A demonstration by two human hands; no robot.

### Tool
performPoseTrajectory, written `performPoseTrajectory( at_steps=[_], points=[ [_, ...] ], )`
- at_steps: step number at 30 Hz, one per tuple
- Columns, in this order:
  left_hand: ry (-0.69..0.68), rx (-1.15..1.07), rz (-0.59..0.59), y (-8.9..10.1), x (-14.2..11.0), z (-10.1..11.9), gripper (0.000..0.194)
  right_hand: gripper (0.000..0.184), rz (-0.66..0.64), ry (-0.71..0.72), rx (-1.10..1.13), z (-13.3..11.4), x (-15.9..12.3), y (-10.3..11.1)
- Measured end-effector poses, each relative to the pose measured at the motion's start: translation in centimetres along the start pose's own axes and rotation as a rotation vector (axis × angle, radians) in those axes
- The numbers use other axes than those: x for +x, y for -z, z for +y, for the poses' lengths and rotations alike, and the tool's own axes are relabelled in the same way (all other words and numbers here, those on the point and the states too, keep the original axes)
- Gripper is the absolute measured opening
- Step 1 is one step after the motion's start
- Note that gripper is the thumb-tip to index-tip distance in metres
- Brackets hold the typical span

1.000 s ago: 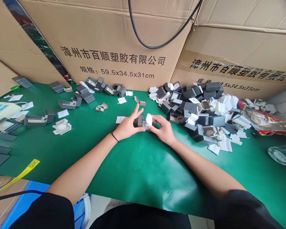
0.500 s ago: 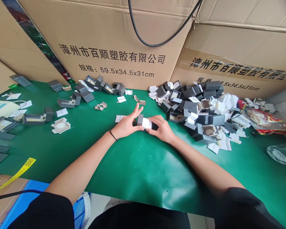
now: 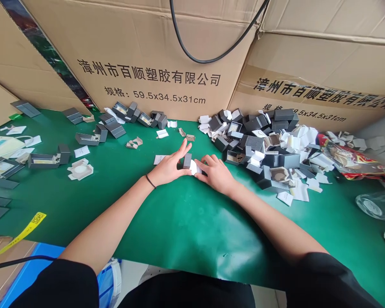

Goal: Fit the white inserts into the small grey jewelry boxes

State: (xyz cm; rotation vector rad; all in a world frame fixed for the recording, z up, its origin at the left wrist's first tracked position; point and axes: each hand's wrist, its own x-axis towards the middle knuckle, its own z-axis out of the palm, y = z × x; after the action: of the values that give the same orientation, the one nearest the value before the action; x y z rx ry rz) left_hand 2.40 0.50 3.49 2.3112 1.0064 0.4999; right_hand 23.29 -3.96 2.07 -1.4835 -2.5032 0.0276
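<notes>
A small grey box [image 3: 187, 161] stands open on the green table [image 3: 186, 222], held between both hands. My left hand [image 3: 168, 167] pinches the box's left side, with its upper fingers stretched out. My right hand [image 3: 214, 172] lies over the box's right part, fingers bent and pressing a white insert [image 3: 193, 167] down into it. A black band circles my left wrist. A heap of grey boxes and white inserts [image 3: 269, 149] lies just right of my right hand.
Large cardboard cartons [image 3: 154, 55] wall the table's far side, a black cable [image 3: 208, 51] hanging over them. Scattered grey boxes [image 3: 115, 126] and white cards lie at the left. A red snack bag [image 3: 349, 160] and a clear plastic item [image 3: 377, 205] sit at the right.
The white insert, held upright above the box a second ago, has been laid down and pushed into it. My right hand has closed over the box; my left hand has barely moved.
</notes>
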Motion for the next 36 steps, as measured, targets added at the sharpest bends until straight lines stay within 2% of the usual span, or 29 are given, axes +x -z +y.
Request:
performPoseTrajectory(
  at_steps=[4,9,12,15,18,21,25,29,33,36],
  points=[
    [-0.002,0.001,0.012,-0.1,0.0,-0.1,0.101,0.047,0.036,0.029,-0.230,-1.4,-0.5,-0.3],
    [-0.003,-0.017,0.019,-0.1,-0.1,0.1,0.101,0.056,0.072,0.038,-0.306,-2.2,-0.6,-1.1],
    [-0.002,-0.018,0.013,0.1,-0.1,0.2,0.099,0.060,0.085,0.041,-0.252,-1.7,-0.6,-1.3],
    [-0.018,-0.006,0.014,0.2,-0.1,0.3,0.093,0.058,0.160,0.072,-0.152,-0.9,-0.7,-1.3],
    [-0.025,-0.009,0.025,0.3,-0.2,0.3,0.090,0.045,0.277,0.132,-0.064,-0.4,-0.7,-1.3],
    [-0.027,-0.040,0.031,0.2,-0.2,0.2,0.089,0.033,0.337,0.181,-0.034,-0.3,-0.6,-1.4],
    [0.012,-0.148,0.047,-0.4,-0.1,-0.5,0.083,0.031,0.335,0.175,0.018,-0.4,-0.5,-1.5],
    [0.108,-0.208,0.043,-1.0,0.2,-1.2,0.072,0.029,0.351,0.081,0.188,-0.2,-0.4,-1.6],
    [0.086,-0.274,0.042,-1.2,0.4,-1.1,0.069,0.039,0.307,0.056,0.313,0.0,-0.1,-1.6],
    [0.075,-0.317,0.042,-1.2,0.4,-0.9,0.069,0.040,0.246,0.047,0.346,0.0,0.2,-1.8]
  ],
)
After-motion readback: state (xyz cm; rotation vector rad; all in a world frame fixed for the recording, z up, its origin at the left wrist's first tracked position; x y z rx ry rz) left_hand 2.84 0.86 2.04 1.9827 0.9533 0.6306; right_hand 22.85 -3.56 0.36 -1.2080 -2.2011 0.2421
